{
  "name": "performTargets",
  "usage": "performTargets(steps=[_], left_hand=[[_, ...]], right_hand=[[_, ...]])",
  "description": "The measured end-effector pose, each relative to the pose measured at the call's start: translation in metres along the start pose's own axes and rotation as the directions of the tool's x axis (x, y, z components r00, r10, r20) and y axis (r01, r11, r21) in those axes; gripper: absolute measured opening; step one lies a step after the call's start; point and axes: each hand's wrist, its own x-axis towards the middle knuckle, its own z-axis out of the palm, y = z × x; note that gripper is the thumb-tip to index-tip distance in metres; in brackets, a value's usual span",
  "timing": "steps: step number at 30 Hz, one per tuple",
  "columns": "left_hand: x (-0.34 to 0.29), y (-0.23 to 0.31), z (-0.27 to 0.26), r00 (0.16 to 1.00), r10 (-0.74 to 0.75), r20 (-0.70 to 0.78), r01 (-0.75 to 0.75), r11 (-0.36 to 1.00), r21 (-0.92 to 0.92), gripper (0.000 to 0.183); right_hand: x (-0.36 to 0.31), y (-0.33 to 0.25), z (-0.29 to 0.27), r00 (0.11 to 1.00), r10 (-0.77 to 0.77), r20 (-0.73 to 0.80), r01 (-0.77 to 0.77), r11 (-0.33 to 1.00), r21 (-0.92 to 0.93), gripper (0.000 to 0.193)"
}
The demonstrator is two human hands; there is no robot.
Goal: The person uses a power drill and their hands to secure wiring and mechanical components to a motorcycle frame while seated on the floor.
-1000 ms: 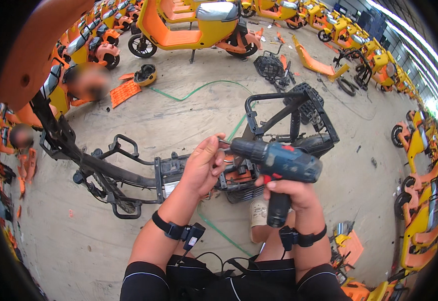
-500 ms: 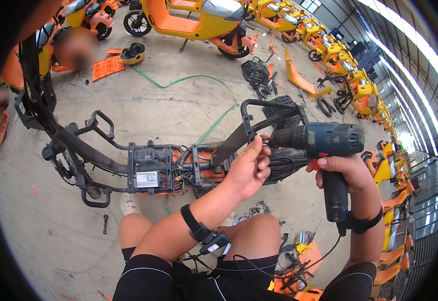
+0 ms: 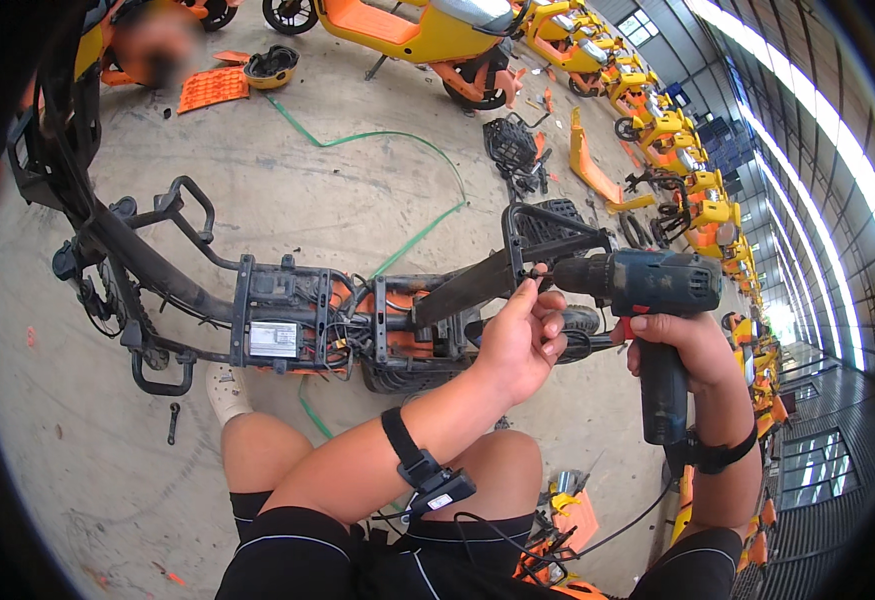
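At centre-right, drill (image 3: 663,280) is seemingly being aligned, clamped in right hand (image 3: 681,340); steadying is being required; left hand (image 3: 519,345) grip unclear.

Black sleeves (image 3: 287,568), 2 black straps (image 3: 398,433)

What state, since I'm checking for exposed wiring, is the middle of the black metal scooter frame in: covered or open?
Open: on the frame, thin wires and a silver rectangular box lie uncovered in view.

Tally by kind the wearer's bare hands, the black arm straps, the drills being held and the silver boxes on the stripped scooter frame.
Hands: 2
Arm straps: 2
Drill: 1
Silver box: 1
Total: 6
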Motion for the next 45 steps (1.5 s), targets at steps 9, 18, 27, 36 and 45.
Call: performTargets(steps=[9, 18, 27, 36, 45], left_hand=[[-0.001, 0.000, 0.009, 0.997, 0.024, -0.070, -0.019, 0.998, 0.064, 0.015], [-0.004, 0.001, 0.015, 0.996, 0.008, -0.088, 0.003, 0.992, 0.129, 0.013], [-0.007, 0.002, 0.013, 0.988, -0.005, -0.153, 0.040, 0.973, 0.229, 0.029], [-0.026, -0.006, 0.013, 0.987, -0.010, -0.158, 0.082, 0.887, 0.454, 0.031], [-0.040, 0.001, 0.016, 0.986, -0.072, -0.149, 0.147, 0.793, 0.591, 0.028]], right_hand=[[0.009, -0.008, 0.006, 1.000, -0.016, 0.009, 0.017, 0.998, -0.052, 0.033], [0.013, -0.031, 0.007, 0.998, 0.059, 0.019, -0.055, 0.983, -0.174, 0.027], [0.030, -0.062, -0.002, 0.999, 0.045, 0.023, -0.027, 0.861, -0.508, 0.029], [0.017, -0.050, 0.012, 0.936, -0.328, -0.128, 0.064, 0.516, -0.854, 0.037], [0.014, -0.054, 0.044, 0.866, -0.453, -0.211, -0.186, 0.100, -0.977, 0.061]])
